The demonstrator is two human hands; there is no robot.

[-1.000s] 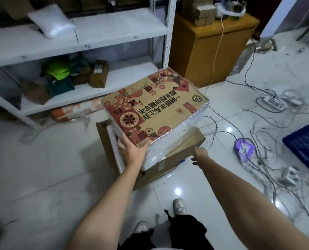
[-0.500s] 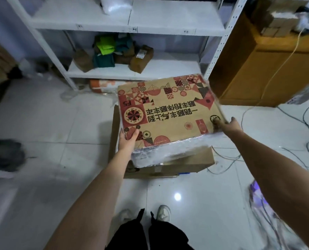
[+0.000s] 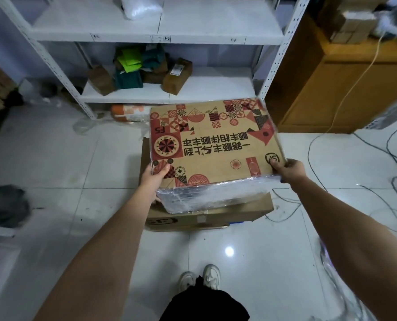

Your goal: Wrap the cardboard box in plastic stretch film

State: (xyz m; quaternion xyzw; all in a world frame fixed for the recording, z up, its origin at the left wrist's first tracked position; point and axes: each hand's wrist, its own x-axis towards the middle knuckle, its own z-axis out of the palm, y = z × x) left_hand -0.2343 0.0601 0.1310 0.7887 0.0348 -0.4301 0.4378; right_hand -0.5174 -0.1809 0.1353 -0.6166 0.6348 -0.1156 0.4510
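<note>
A brown cardboard box (image 3: 216, 144) with red and black patterns and printed characters sits on a plain cardboard box (image 3: 206, 218) on the floor. Clear stretch film (image 3: 211, 195) covers its near side and shines along its edges. My left hand (image 3: 154, 179) grips the box's near left corner, thumb on the top face. My right hand (image 3: 290, 169) grips the near right corner, thumb on the top by the round logo. No film roll can be made out.
White metal shelving (image 3: 160, 38) stands behind the boxes with small parcels and green cloth on its lower shelf. A wooden cabinet (image 3: 345, 89) is at the right. Cables (image 3: 382, 144) trail over the tiled floor on the right. My feet (image 3: 200, 276) are just below the boxes.
My right hand came up from beside the lower box and took hold of the near right corner. The view swung left, and the patterned box now lies squarer to me.
</note>
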